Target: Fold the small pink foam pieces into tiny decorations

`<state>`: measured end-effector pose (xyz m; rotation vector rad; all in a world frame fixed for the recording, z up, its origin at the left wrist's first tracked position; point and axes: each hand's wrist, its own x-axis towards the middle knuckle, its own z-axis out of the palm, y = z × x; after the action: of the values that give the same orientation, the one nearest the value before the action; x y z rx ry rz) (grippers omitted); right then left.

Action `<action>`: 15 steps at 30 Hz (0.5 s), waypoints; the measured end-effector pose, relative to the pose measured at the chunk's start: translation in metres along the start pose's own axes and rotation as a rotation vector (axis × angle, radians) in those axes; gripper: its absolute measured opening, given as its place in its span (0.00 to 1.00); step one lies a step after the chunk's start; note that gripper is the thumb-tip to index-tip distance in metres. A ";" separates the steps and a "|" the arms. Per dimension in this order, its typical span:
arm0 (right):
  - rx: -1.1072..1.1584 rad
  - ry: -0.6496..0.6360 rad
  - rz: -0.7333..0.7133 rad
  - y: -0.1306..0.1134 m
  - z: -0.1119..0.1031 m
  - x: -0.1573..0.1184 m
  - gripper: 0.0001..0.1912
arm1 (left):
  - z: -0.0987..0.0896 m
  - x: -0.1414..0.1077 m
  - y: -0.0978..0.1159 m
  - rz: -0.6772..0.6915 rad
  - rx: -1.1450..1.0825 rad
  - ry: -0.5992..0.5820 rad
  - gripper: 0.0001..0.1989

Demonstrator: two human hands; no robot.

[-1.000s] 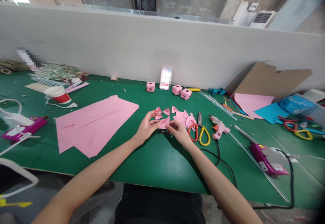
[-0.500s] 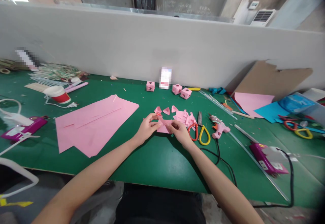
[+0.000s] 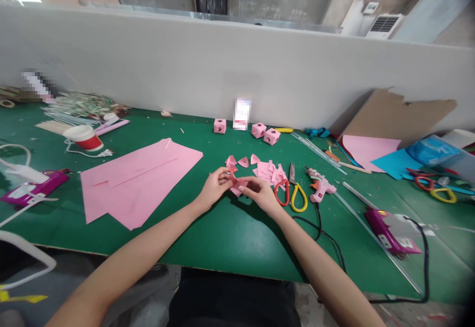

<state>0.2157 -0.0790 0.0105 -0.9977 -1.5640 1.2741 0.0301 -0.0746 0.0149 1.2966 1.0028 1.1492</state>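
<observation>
pink paper piece (image 3: 236, 187) pinched between two bare hands

the folded piece is held above the near-middle part of the green table (image 3: 237, 243). the left hand (image 3: 214, 188) grips its left side, thumb and fingers closed on it; the right hand (image 3: 261, 192) pinches the right side between thumb and fingers. just beyond the hands lie small folded paper triangles (image 3: 243, 162), with pink paper scraps (image 3: 264, 169) to their right. next come red-and-yellow-handled scissors (image 3: 292, 173), blades pointing away, then a pink hot glue gun (image 3: 322, 188). large pink paper sheets (image 3: 137, 188) lie to the left. three pink paper cubes (image 3: 220, 126) with dark cutouts sit farther back, near the pale partition (image 3: 178, 65).
</observation>
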 end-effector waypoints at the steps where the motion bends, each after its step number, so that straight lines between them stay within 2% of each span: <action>1: 0.002 -0.008 0.000 -0.001 0.000 0.000 0.21 | 0.000 0.000 0.000 0.009 -0.001 0.007 0.20; 5: 0.011 0.025 0.015 -0.001 -0.002 0.000 0.25 | 0.000 0.002 0.001 0.026 -0.013 0.011 0.20; 8: 0.051 0.042 0.038 -0.001 -0.003 0.001 0.18 | 0.000 0.002 -0.001 0.038 0.012 0.002 0.20; 11: 0.138 0.031 0.065 -0.002 -0.002 0.000 0.16 | 0.001 0.001 -0.002 0.050 0.029 -0.028 0.20; 15: 0.184 -0.039 0.134 -0.005 -0.001 -0.001 0.19 | 0.002 -0.001 0.000 0.044 0.039 -0.056 0.21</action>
<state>0.2166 -0.0801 0.0149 -0.9779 -1.3986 1.5089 0.0322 -0.0758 0.0146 1.3806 0.9643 1.1254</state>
